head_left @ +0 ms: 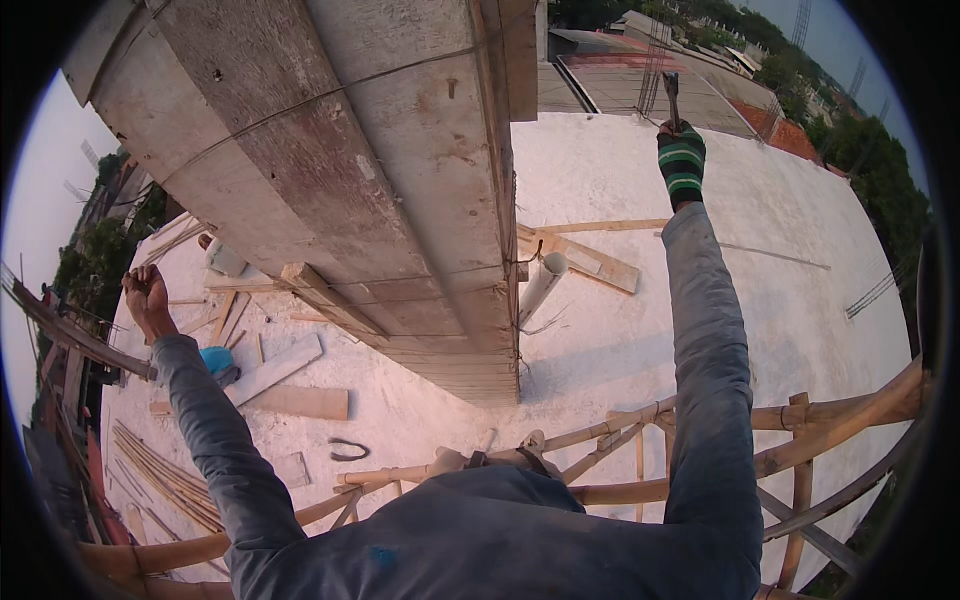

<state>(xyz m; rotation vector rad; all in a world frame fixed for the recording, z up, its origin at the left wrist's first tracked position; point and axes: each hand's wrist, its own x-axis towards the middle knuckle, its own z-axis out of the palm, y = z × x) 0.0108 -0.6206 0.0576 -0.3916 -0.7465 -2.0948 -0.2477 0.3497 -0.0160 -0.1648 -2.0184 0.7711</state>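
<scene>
Right hand grasps raised hammer-like tool far right, left hand looks clenched, contents unclear; probably wind-up step, any swing needing careful aim near boarded column.

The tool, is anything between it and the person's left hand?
Yes: in this view, the tall boarded column stands between the left hand and the tool in the right hand; depth is hard to tell.
</scene>
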